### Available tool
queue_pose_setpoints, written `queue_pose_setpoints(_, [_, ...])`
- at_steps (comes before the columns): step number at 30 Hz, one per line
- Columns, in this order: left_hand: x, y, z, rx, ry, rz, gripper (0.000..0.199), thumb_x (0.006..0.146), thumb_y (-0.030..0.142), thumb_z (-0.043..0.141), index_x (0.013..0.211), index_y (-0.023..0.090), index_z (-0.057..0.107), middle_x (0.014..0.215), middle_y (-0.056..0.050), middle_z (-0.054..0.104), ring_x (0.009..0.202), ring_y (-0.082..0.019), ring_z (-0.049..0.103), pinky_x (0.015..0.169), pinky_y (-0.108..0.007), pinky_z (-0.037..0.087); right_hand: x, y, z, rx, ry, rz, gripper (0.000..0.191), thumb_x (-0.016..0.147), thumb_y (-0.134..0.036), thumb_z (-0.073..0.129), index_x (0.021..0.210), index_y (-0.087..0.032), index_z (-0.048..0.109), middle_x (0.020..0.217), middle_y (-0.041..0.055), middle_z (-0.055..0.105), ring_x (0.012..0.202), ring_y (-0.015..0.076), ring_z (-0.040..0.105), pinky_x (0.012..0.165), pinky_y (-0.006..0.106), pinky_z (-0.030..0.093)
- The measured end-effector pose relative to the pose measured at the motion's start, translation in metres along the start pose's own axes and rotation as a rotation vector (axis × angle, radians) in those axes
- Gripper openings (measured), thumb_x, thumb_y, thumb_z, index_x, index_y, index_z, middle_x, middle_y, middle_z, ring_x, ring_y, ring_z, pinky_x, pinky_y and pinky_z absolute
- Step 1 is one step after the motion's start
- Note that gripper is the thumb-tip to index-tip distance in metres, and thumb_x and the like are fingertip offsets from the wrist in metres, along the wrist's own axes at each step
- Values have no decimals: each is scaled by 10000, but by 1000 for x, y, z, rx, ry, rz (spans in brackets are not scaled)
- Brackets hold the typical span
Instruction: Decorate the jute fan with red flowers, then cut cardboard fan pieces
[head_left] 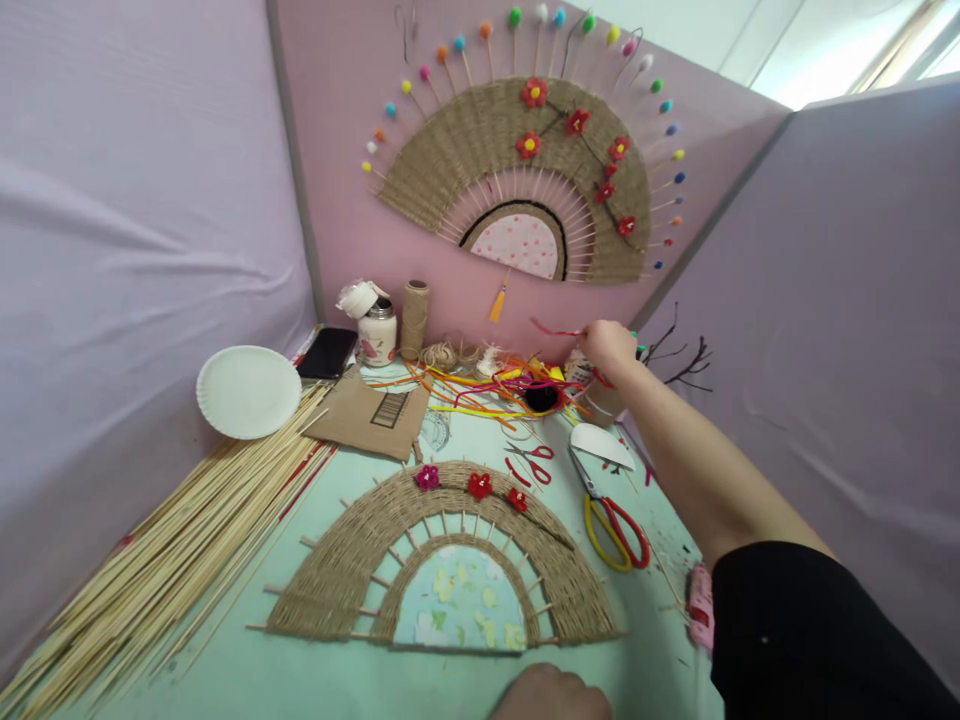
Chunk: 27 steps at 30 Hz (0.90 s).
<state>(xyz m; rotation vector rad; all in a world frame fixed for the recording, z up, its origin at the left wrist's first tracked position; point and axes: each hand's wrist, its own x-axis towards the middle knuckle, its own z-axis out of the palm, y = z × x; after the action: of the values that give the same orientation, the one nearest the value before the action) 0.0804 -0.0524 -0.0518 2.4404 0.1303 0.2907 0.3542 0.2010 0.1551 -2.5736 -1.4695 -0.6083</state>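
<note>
At the back right, my right hand (pixel 609 346) is closed around a thin red pipe cleaner (pixel 556 331), whose end sticks out to the left. Below it lies a loose heap of orange, yellow, red and pink pipe cleaners (pixel 480 385). My left hand (pixel 553 694) shows only in part at the bottom edge; its fingers look curled, and anything inside them is hidden. Just beyond it lies a woven twine fan (pixel 330 570) with a pale green floral centre (pixel 457 600), a twig, and one magenta and two red flowers (pixel 480 486).
Scissors with yellow and red handles (pixel 609 530), small red scissors (pixel 534 463) and a pink glue gun (pixel 701 605) lie to the right. Bamboo sticks (pixel 172 550), a white plate (pixel 249 392), phone (pixel 328 353) and bottle (pixel 377 335) are left. A finished-looking fan (pixel 465 140) hangs behind.
</note>
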Motion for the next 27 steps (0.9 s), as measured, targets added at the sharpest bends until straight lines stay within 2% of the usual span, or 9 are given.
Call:
queue_pose_setpoints(3, [2, -1, 5, 178, -29, 77, 189, 839, 338, 628, 718, 197, 591, 645, -33, 608, 579, -147, 568, 433, -260, 244, -10, 6, -8, 56, 110, 54, 366, 914, -344, 470, 1019, -135, 751, 978, 212, 724, 919, 291, 684, 760, 343, 488])
queue_pose_setpoints(5, [0, -1, 3, 286, -27, 131, 190, 842, 361, 624, 760, 196, 579, 674, -29, 611, 580, -144, 551, 442, -266, 203, -18, 7, -14, 106, 128, 63, 361, 904, -351, 477, 1005, -149, 759, 969, 195, 734, 919, 289, 685, 753, 337, 486])
queue_pose_setpoints(10, [-8, 5, -25, 304, 31, 143, 111, 848, 291, 577, 824, 184, 599, 748, -37, 631, 615, -150, 539, 506, -271, 302, -56, -8, -27, 378, 66, 33, 323, 867, -332, 516, 926, -145, 773, 911, 153, 751, 819, 234, 676, 675, 282, 446])
queue_pose_setpoints(15, [-12, 11, -66, 57, 285, 10, 211, 874, 189, 462, 955, 184, 657, 853, -67, 687, 768, -181, 617, 648, -269, 413, -113, -31, -30, 674, -27, 38, 223, 793, -282, 595, 659, -144, 707, 646, 84, 693, 653, 173, 596, 577, 248, 378])
queue_pose_setpoints(19, [-8, -2, -95, -371, 549, -293, 195, 847, 216, 511, 952, 190, 673, 878, -57, 700, 813, -179, 627, 749, -281, 459, -160, -39, -19, 1282, -379, 326, 189, 780, -232, 613, 603, -168, 602, 424, -16, 517, 439, 88, 418, 425, 203, 271])
queue_pose_setpoints(21, [-5, -13, -109, -644, 643, -444, 215, 813, 232, 553, 991, 166, 653, 777, -40, 674, 719, -165, 611, 661, -263, 461, -182, -43, -10, 1408, -504, 378, 132, 802, -225, 589, 686, -166, 614, 431, -32, 519, 381, 65, 357, 379, 186, 238])
queue_pose_setpoints(23, [-1, -23, -121, -808, 768, -544, 239, 802, 267, 592, 1005, 150, 637, 885, -59, 684, 772, -158, 611, 643, -240, 458, -202, -48, -1, 1505, -626, 414, 101, 825, -204, 560, 754, -155, 612, 453, -39, 521, 359, 47, 338, 356, 161, 235])
queue_pose_setpoints(25, [1, -29, -128, -856, 906, -607, 244, 799, 302, 623, 991, 151, 622, 960, -65, 679, 815, -143, 609, 648, -214, 444, -218, -53, 5, 1600, -746, 451, 96, 848, -181, 534, 782, -143, 593, 472, -46, 506, 358, 34, 339, 348, 135, 249])
queue_pose_setpoints(27, [2, -31, -130, -864, 946, -651, 286, 775, 328, 675, 992, 152, 613, 987, -69, 674, 802, -129, 604, 630, -202, 433, -230, -57, 10, 1671, -843, 475, 101, 870, -170, 517, 790, -140, 571, 485, -54, 484, 363, 27, 344, 347, 115, 263])
